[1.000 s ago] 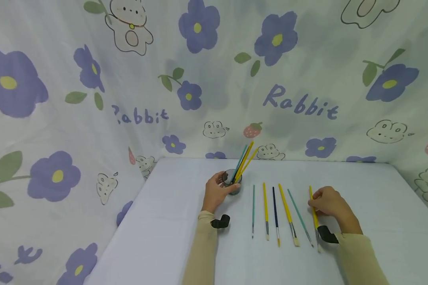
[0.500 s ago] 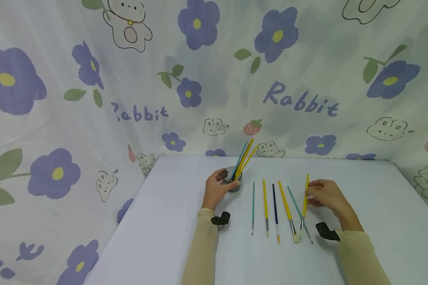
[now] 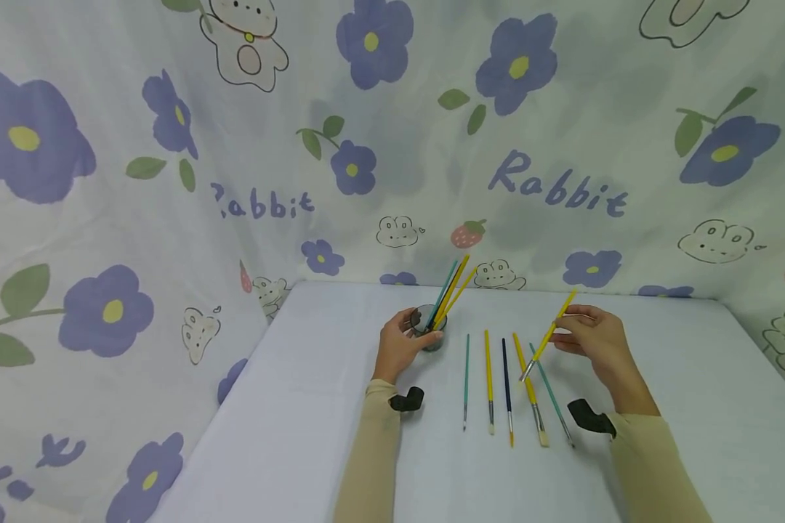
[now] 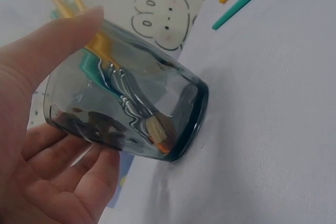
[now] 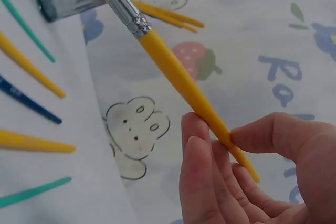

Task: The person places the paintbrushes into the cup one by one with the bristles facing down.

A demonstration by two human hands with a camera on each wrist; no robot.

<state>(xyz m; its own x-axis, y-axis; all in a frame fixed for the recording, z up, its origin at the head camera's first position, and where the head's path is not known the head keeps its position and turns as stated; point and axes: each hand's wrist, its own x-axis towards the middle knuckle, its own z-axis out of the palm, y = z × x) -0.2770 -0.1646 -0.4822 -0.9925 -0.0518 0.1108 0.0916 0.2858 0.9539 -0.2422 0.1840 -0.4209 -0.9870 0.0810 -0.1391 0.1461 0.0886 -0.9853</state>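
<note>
My left hand (image 3: 397, 347) grips a tinted clear glass (image 4: 152, 98) around its side, thumb on the near side and fingers behind. Several brushes with yellow and teal handles stand tilted inside it, bristles down at the base. My right hand (image 3: 592, 338) pinches a yellow paintbrush (image 5: 176, 72) between thumb and fingers near the handle's end. That brush is raised over the table, its bristles pointing down and to the left. In the head view it overlaps the row of brushes lying below.
Between the hands lie a teal brush (image 3: 467, 381), a yellow brush (image 3: 488, 370), a dark blue brush (image 3: 506, 378), a wider yellow brush (image 3: 533, 403) and another teal brush (image 3: 552, 396). A white cloth covers the table (image 3: 314, 392). A patterned curtain (image 3: 419, 160) hangs behind.
My right hand has lifted the yellow paintbrush from the right end of the row and carried it up and left, tilting it. My left hand keeps holding the glass in place.
</note>
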